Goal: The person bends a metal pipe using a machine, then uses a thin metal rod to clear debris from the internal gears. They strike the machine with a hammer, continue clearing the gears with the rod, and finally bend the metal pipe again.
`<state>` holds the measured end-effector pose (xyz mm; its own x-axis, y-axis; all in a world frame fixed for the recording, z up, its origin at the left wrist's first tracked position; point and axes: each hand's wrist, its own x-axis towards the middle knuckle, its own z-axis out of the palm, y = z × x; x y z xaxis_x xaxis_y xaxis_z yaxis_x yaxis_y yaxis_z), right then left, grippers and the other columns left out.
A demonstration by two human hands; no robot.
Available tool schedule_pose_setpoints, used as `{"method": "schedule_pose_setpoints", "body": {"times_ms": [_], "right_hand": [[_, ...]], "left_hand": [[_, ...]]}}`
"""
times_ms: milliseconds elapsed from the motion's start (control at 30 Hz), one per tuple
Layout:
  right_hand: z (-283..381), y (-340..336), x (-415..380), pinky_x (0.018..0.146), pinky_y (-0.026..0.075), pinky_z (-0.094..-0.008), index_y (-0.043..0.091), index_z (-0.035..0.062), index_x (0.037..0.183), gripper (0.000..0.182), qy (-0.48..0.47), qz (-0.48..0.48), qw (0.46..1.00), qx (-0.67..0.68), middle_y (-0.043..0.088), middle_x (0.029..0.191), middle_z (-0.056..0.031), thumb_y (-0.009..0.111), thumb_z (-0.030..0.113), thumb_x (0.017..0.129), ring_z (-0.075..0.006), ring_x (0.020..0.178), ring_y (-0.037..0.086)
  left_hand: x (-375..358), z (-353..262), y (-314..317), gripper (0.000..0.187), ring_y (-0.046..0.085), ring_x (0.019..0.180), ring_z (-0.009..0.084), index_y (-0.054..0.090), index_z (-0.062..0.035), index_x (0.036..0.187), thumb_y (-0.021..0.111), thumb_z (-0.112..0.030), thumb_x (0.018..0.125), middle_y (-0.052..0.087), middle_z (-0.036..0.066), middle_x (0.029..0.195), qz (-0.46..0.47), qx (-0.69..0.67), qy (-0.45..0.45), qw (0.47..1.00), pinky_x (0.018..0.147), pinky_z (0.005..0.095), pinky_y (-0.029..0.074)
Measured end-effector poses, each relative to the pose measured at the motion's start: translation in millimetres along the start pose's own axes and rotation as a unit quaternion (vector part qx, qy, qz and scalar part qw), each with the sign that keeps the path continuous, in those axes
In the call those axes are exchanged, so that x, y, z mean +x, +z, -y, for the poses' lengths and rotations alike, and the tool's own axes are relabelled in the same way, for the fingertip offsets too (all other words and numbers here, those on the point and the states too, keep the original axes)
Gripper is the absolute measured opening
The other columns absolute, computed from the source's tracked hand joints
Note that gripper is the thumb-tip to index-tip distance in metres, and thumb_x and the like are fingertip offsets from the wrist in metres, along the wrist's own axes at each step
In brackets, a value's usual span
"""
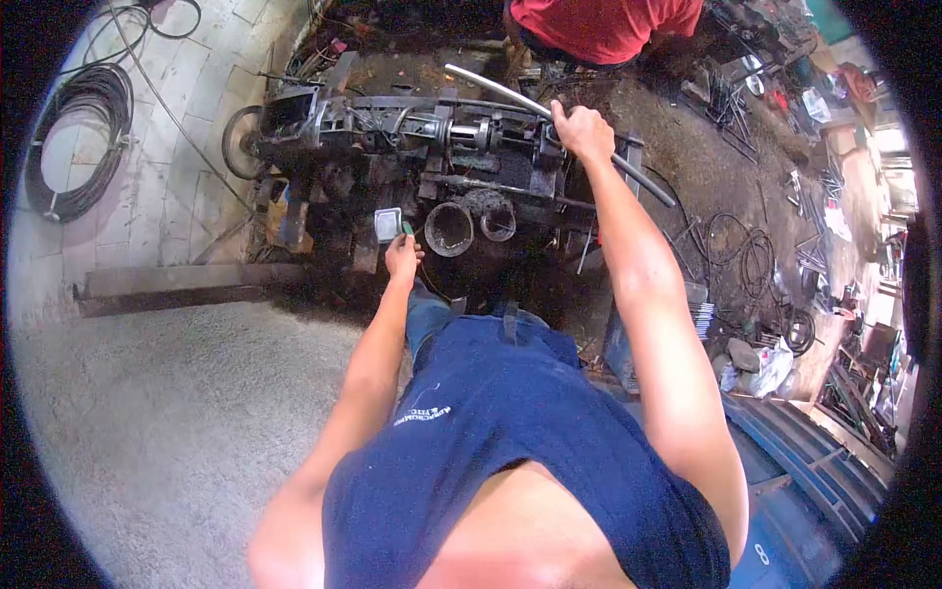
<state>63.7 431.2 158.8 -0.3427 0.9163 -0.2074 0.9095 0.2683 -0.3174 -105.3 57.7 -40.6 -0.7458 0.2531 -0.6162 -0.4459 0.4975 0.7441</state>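
Note:
My right hand (584, 131) is wrapped around a long metal rod (491, 86), pale at its far left end and darker at its near right end. The rod slants above a dark, greasy machine (461, 133) with a shiny shaft. Lower and to the left, my left hand (402, 257) is closed on a small green item (407, 228), perhaps a handle; its kind does not show. Just beyond the fingers is a pale square tray-like piece (389, 225). Two round cans (448, 230) (498, 224) stand to the right of my left hand, below the machine.
A person in a red shirt (608, 29) is bent down beyond the machine. A wheel (241, 142) sits at its left end. Coiled cable (83, 142) lies against the tiled wall. Loose hoses (741, 245) and metal scraps cover the right floor; a blue metal panel (785, 471) lies near my right side.

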Motion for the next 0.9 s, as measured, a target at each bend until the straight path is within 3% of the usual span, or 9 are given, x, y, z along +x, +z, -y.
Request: {"method": "schedule_pose_setpoints", "body": {"times_ms": [300, 400, 500, 800, 900], "right_hand": [[-10.8, 3.2, 3.5, 0.088, 0.051, -0.0462, 0.072, 0.0010, 0.099, 0.071, 0.009, -0.011, 1.000, 0.004, 0.068, 0.103, -0.0249, 0.039, 0.064, 0.088, -0.0393, 0.098, 0.066], [-8.2, 5.7, 8.3, 0.090, 0.049, -0.0474, 0.071, 0.0049, 0.104, 0.069, 0.014, 0.014, 1.000, 0.007, 0.066, 0.109, -0.0252, 0.040, 0.065, 0.088, -0.0403, 0.104, 0.063], [-5.5, 7.1, 4.6, 0.082, 0.053, -0.0464, 0.072, 0.0004, 0.094, 0.070, -0.013, -0.039, 0.999, -0.009, 0.069, 0.097, -0.0245, 0.042, 0.063, 0.088, -0.0395, 0.092, 0.067], [-4.1, 11.7, 2.5, 0.083, 0.053, -0.0456, 0.072, 0.0012, 0.094, 0.069, -0.009, -0.038, 0.999, -0.009, 0.069, 0.097, -0.0238, 0.041, 0.063, 0.088, -0.0385, 0.093, 0.067], [-9.8, 11.8, 3.7, 0.085, 0.052, -0.0456, 0.072, 0.0018, 0.095, 0.069, -0.002, -0.037, 0.999, -0.002, 0.068, 0.099, -0.0239, 0.041, 0.063, 0.088, -0.0386, 0.095, 0.067]], "left_hand": [[1.7, 4.7, 6.3, 0.040, 0.065, 0.060, 0.0135, 0.054, -0.0025, 0.130, 0.054, -0.025, 0.097, 0.067, 0.007, 0.081, -0.005, -0.027, -0.007, 1.000, 0.050, 0.0258, 0.049], [3.5, 3.9, 2.7, 0.040, 0.065, 0.060, 0.0137, 0.054, -0.0023, 0.129, 0.055, -0.025, 0.096, 0.068, 0.007, 0.082, 0.005, -0.010, -0.006, 1.000, 0.050, 0.0263, 0.049], [4.5, 5.9, 2.2, 0.038, 0.065, 0.061, 0.0141, 0.057, -0.0029, 0.126, 0.055, -0.025, 0.096, 0.068, 0.008, 0.083, 0.006, -0.030, -0.009, 0.999, 0.050, 0.0260, 0.049], [4.9, 1.8, -3.6, 0.032, 0.065, 0.060, 0.0127, 0.063, -0.0040, 0.116, 0.055, -0.027, 0.096, 0.068, 0.007, 0.082, 0.030, -0.017, -0.013, 0.999, 0.050, 0.0248, 0.049], [8.4, 4.2, -3.6, 0.035, 0.065, 0.065, 0.0135, 0.058, -0.0069, 0.123, 0.055, -0.030, 0.097, 0.067, 0.006, 0.088, 0.042, -0.005, -0.037, 0.998, 0.054, 0.0246, 0.050]]}}
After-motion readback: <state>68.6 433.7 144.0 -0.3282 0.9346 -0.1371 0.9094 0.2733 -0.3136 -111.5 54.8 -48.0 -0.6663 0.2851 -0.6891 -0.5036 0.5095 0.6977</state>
